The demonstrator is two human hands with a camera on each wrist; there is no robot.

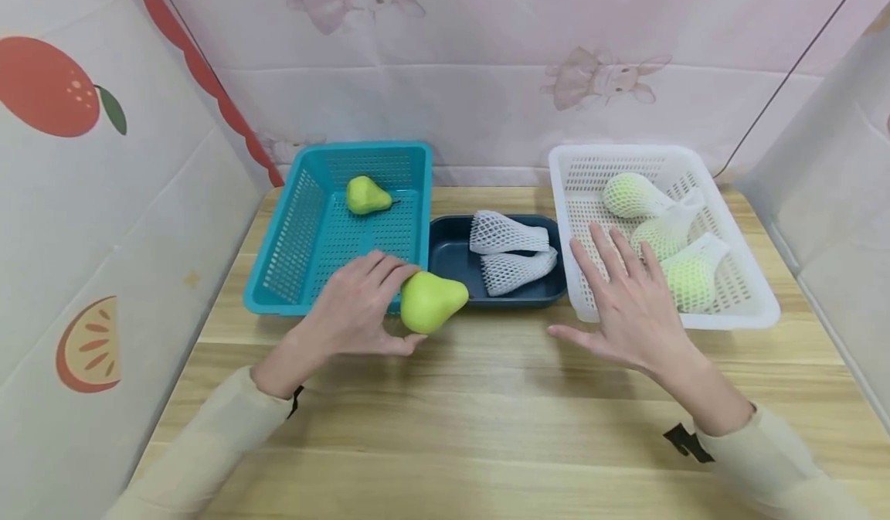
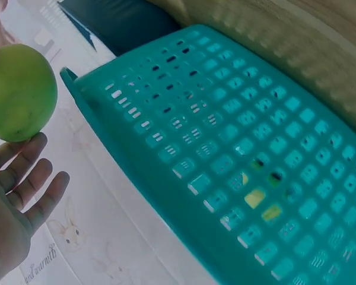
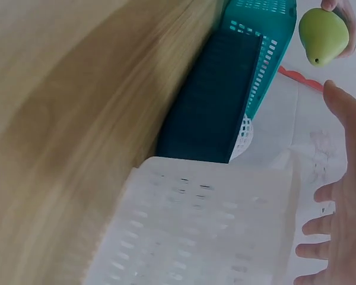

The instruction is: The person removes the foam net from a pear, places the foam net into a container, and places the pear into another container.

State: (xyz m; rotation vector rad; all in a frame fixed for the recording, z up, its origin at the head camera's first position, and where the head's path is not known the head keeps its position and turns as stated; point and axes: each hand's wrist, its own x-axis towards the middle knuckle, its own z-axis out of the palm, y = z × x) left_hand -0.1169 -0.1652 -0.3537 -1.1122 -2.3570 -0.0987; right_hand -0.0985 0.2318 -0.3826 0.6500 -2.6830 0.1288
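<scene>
My left hand [image 1: 358, 304] grips a green pear [image 1: 429, 302] between thumb and fingers, by the front right corner of the teal basket [image 1: 278, 304]. In the left wrist view the pear [image 2: 21, 92] sits higher than the basket rim. My right hand [image 1: 633, 311] is spread with its fingers apart, over the front left part of the white basket [image 1: 737, 321], and holds nothing. Inside that basket lie three pears in white foam nets [image 1: 691, 280]. Another green pear [image 1: 367, 195] lies in the teal basket.
Between the baskets stands a dark blue tray [image 1: 448, 261] with two foam net sleeves [image 1: 507, 234] in it. All stand on a wooden table [image 1: 487, 427]. A printed cloth wall [image 1: 445, 110] rises close behind, with more cloth at both sides.
</scene>
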